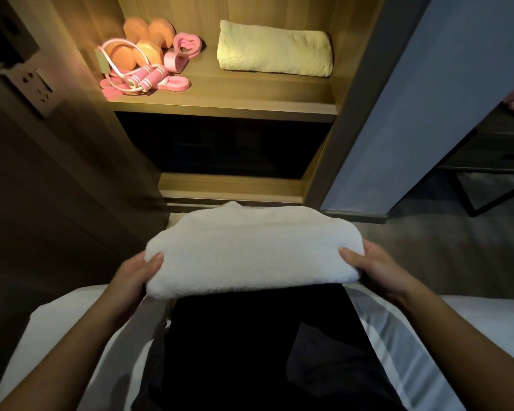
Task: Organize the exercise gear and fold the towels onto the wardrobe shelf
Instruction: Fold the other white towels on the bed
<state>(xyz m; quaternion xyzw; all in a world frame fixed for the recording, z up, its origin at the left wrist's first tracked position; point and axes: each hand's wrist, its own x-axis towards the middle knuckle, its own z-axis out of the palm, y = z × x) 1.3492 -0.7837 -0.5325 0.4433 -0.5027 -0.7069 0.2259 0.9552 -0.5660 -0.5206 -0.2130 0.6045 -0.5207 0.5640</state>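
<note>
I see a white towel [251, 250], folded thick and flat, near me. On the far wardrobe shelf [220, 99] a yellow folded towel [275, 48] lies right. Orange dumbbells [143, 40] and pink jump rope [140, 78] lie left.

A dim room with an open wooden wardrobe [282, 7] lit warmly from inside, its lower compartment [220, 143] dark. To its left, a brown wall holds a white power socket [31, 90]. To its right stands a grey-blue panel [413, 108], then a dark metal-framed table [487, 161] on grey carpet [445, 247]. White bedding [487, 321] fills the foreground
</note>
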